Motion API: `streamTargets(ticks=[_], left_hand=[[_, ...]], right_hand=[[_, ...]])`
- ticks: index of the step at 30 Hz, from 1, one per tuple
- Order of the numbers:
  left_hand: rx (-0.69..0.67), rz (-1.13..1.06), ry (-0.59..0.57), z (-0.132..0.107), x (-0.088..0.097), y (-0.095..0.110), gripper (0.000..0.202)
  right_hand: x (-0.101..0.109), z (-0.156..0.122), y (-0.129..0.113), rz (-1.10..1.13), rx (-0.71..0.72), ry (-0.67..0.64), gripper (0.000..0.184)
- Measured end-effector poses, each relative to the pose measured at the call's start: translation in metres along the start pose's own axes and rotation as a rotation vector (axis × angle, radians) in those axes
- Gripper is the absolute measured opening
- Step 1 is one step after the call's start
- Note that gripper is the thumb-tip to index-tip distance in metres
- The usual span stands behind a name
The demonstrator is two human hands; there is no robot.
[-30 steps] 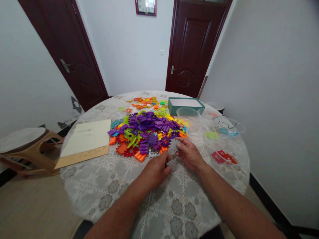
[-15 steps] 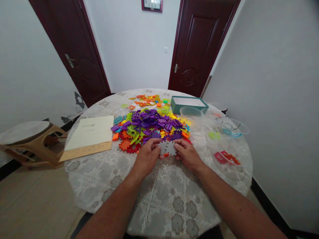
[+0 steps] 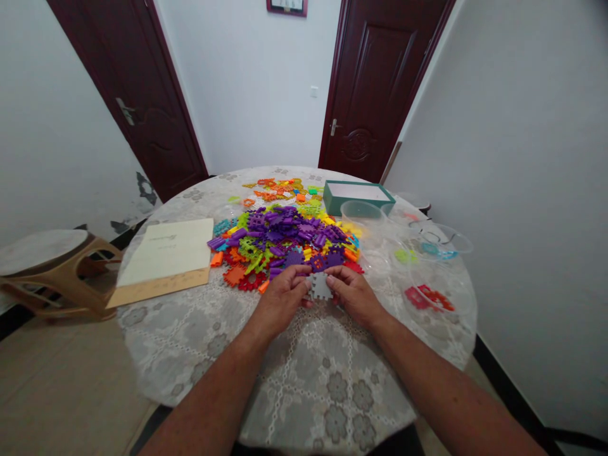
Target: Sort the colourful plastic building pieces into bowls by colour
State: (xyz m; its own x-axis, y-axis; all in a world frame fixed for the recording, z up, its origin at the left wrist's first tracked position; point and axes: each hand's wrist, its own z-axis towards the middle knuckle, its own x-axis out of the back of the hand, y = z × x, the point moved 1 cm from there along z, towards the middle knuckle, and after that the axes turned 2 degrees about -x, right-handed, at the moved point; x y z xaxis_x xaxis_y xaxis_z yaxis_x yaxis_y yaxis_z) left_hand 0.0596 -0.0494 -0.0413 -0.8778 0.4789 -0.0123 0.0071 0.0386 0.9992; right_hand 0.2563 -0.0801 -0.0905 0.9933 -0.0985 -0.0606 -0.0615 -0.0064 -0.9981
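Observation:
Above the near part of the table, both hands meet on a grey toothed plastic building piece (image 3: 320,287). My left hand (image 3: 285,292) pinches its left side between thumb and fingers. On the opposite edge, my right hand (image 3: 355,292) is closed with its thumb on the front face. Whether a second grey piece is behind this one I cannot tell, as fingers cover the edges. Just beyond the fingertips is a heap of toothed plastic pieces (image 3: 285,225), mostly purple on top, with green, orange, red, yellow and blue ones around.
A green box (image 3: 335,204) stands behind the heap. To the right are clear plastic tubs (image 3: 363,210), some with coloured pieces, including red pieces (image 3: 430,297). Cream paper (image 3: 166,250) lies at the left. Beside the round table (image 3: 304,392) stands a wooden stool (image 3: 71,272).
My hands have drawn slightly closer together. Two grey pieces showed side by side before; now mostly one grey face shows between the fingers. The view has shifted slightly.

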Motion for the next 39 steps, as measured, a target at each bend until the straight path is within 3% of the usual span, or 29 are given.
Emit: streamTargets(ticks=[8,17,20,23,26,31,35,39], left_hand=[[0.037,0.034,-0.037,0.002,0.001,0.005,0.058],[-0.030,0.219,-0.066,0.005,0.007,-0.002,0.062],[-0.095,0.276,-0.069,0.007,0.009,-0.008,0.058],[-0.172,0.381,0.008,0.009,0.015,-0.011,0.052],[-0.269,0.560,0.117,0.008,0.020,-0.007,0.045],[-0.469,0.857,0.220,0.005,0.020,-0.001,0.035],[-0.595,0.983,0.252,0.006,0.018,-0.005,0.035],[-0.617,1.045,0.304,0.007,0.022,-0.010,0.035]], right_hand=[[-0.002,0.002,-0.004,-0.059,-0.007,-0.050,0.033],[0.000,0.001,-0.007,-0.028,-0.068,-0.197,0.034],[0.001,-0.003,-0.018,-0.078,-0.038,-0.178,0.028],[0.009,-0.014,-0.042,-0.152,0.077,-0.093,0.022],[0.028,-0.032,-0.072,-0.207,0.209,0.032,0.022],[0.079,-0.067,-0.109,-0.296,0.318,0.269,0.024],[0.125,-0.090,-0.119,-0.301,0.374,0.475,0.025],[0.165,-0.105,-0.116,-0.225,0.411,0.684,0.027]])
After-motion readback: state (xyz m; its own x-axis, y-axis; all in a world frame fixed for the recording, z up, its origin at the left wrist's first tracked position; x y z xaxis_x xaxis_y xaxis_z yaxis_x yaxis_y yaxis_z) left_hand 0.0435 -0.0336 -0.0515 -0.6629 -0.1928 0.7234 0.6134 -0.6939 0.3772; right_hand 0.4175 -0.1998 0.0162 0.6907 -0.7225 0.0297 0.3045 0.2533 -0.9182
